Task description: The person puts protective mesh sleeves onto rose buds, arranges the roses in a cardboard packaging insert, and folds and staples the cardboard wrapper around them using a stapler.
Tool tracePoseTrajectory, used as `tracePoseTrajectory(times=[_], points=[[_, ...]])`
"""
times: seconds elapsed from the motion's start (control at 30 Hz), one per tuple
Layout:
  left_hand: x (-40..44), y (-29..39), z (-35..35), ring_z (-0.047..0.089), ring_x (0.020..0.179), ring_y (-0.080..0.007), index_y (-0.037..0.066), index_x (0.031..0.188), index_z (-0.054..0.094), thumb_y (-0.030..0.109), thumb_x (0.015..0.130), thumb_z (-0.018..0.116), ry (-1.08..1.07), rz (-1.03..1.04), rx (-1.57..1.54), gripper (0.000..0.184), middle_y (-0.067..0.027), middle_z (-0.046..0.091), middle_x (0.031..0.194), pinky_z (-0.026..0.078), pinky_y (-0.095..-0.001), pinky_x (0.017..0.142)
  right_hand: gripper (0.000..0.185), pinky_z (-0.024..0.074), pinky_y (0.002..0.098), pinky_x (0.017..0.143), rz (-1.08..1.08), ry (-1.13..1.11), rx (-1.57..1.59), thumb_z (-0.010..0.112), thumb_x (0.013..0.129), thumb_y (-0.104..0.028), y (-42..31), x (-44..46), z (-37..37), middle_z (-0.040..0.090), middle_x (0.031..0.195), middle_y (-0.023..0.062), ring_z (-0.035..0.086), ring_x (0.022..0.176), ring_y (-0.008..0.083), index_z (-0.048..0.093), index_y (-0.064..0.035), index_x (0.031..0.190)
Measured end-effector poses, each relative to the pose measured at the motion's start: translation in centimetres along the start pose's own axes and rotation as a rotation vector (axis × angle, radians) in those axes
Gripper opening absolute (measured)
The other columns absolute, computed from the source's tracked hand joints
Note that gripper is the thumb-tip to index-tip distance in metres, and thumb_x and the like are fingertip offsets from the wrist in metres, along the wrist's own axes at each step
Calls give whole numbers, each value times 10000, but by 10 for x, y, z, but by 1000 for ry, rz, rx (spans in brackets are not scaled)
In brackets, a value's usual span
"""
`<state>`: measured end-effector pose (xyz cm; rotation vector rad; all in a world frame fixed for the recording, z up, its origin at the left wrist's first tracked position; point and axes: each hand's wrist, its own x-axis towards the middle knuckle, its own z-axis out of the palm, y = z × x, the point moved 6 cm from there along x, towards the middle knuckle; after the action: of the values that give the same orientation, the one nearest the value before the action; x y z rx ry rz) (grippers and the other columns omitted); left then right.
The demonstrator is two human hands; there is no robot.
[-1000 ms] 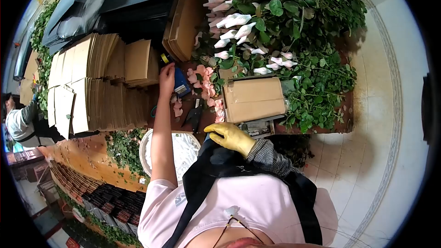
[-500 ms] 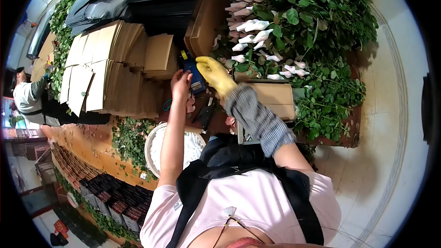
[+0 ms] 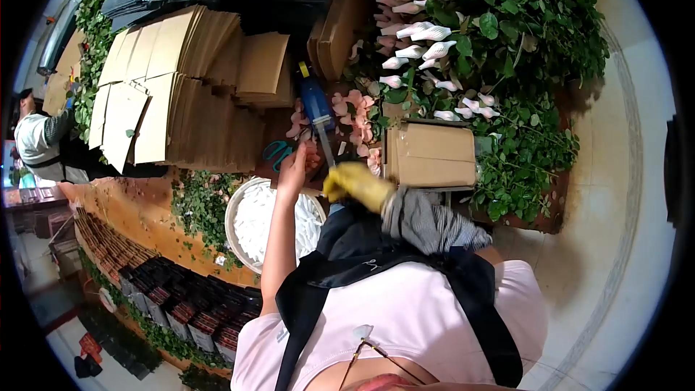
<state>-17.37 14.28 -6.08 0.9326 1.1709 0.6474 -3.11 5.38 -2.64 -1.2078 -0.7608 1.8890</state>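
My right hand (image 3: 358, 187), in a yellow glove with a grey striped sleeve, is closed low in front of my body. A pale, narrow strip, apparently tape (image 3: 326, 146), runs from the blue dispenser (image 3: 316, 105) with a yellow tip down to the glove. Close to the left of this strip is my bare left hand (image 3: 298, 164), fingers bent and slightly apart, with nothing visible in them. Pink petals (image 3: 355, 112) lie scattered beside the dispenser. Teal-handled scissors (image 3: 275, 152) rest left of my left hand.
Folded cardboard sleeves (image 3: 166, 94) stand stacked at left. Right of the gloved hand is a cardboard-covered box (image 3: 432, 156). Roses in white netting (image 3: 427, 32) with leafy stems (image 3: 521, 123) fill the right side. A basin of white pieces (image 3: 253, 224) stands below left. A co-worker (image 3: 47, 137) is far left.
My gloved right hand has moved down from beside the blue dispenser toward my body, and the strip now stretches between them. My left hand has come slightly down and right.
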Motion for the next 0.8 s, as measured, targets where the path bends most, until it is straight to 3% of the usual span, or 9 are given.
tracePoseTrajectory(times=[0.07,0.17,0.27,0.33,0.43,0.5,0.63,0.73,0.8], points=[[6,9,14,643,788,-110,-15,1072,715,401,1052,536,7,-4,14,453,-46,714,909,491,-251,693,377,581,319,773,199,108,155,443,1094,-269,48,-21,8,708,976,125,685,834,190,650,30,993],[41,4,22,641,734,-106,-32,1100,715,286,1013,634,-73,39,156,340,-48,718,868,489,-239,649,350,574,299,787,133,59,96,450,1092,-233,39,-21,4,701,965,110,682,848,182,652,41,1012],[75,-19,24,649,660,-112,-30,1013,730,172,990,644,20,58,126,221,-50,715,790,486,-240,585,323,560,291,781,-25,59,37,475,1083,-214,17,-3,7,701,930,96,672,826,152,664,32,992],[80,-24,30,626,630,-98,8,987,737,189,996,636,-1,-13,76,208,-39,699,770,477,-227,573,304,563,295,778,-127,67,18,480,1078,-202,-5,2,15,697,924,89,670,820,154,659,20,972],[80,-57,41,557,604,-92,23,999,725,236,1026,601,-289,-192,127,248,12,639,740,448,-218,569,290,562,293,769,-89,73,257,498,1067,-208,-13,-2,16,701,901,73,665,821,147,641,2,928],[50,-54,63,540,645,-75,38,1017,711,268,1045,577,-239,-214,-92,268,19,634,784,421,-204,575,278,544,297,789,-189,-12,64,515,1060,-212,-22,-26,10,705,889,55,659,839,140,659,-8,938],[-8,39,132,510,653,-51,8,1020,699,166,1033,601,-187,228,-243,187,20,620,776,395,-166,619,254,519,300,825,-313,58,-276,555,1039,-218,-59,-146,-33,713,911,24,647,871,115,709,-42,940],[-41,120,225,598,850,-133,-55,938,695,85,977,662,-213,707,167,148,-37,651,895,481,-277,775,266,519,295,853,-400,307,-233,563,1042,-241,-69,-222,-99,710,932,21,648,888,121,715,-42,953],[-48,141,303,630,970,-226,-24,939,719,56,924,705,-305,936,291,83,-94,677,1008,500,-342,849,300,525,306,880,-408,440,-82,569,1045,-274,-69,-260,-150,709,922,49,655,905,137,707,-31,937]])
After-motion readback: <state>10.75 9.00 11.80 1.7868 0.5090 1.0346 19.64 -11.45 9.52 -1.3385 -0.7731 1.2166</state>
